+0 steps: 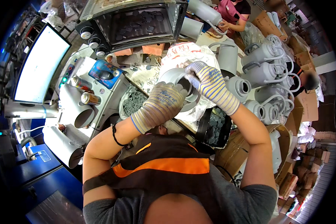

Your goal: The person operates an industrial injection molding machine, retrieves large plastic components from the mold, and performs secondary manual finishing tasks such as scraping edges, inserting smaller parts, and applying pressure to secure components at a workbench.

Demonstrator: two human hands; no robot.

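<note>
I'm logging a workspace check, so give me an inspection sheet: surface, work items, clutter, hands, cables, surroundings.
Surface: white desk at left, partly covered.
Work items: gray cylindrical part, held, opening showing.
Clutter: two cans on the desk; white plastic bag beyond the part.
Hands: both gloved; left hand grips the part; right hand, fingers curled at its opening, hold unclear.
Cables: pale cable at left; ends unclear.
Surroundings: lit monitor at left, carton at right, two other people nearby.
</note>
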